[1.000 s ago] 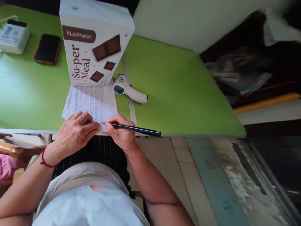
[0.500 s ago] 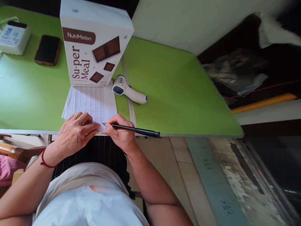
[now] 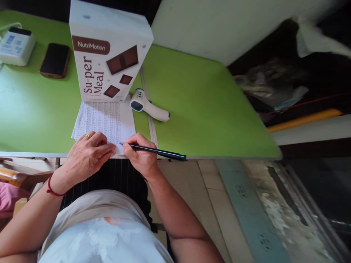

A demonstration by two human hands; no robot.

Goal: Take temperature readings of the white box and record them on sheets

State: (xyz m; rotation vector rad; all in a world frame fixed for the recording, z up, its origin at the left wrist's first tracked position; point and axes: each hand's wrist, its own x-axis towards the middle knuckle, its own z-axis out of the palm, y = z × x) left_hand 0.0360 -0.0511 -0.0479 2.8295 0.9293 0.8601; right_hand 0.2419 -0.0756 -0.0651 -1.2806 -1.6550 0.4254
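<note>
My right hand [image 3: 142, 153] grips a black pen [image 3: 161, 151] close to its tip. The tip meets the lower right part of a stack of white paper sheets [image 3: 105, 118] covered with dense rows of small writing. On the lower left of those sheets rests my left hand [image 3: 89, 151], its fingers curled and its thumb near the index finger. What lies under or between those fingers is hidden. Beyond both hands, a white NutriMotion box [image 3: 109, 54] stands upright over the far end of the sheets. A white and blue infrared thermometer [image 3: 149, 106] lies right of the paper.
A dark phone [image 3: 55, 60] lies on the green table [image 3: 208, 106], left of the box. Farther left stands a white adapter-like block [image 3: 17, 46] with a cable. The table's front edge runs just below my hands. A pink cloth [image 3: 11, 199] shows at lower left.
The view has shifted slightly, so the box and thermometer appear a little farther left and lower. Both hands and the pen keep nearly the same pose on the paper.
</note>
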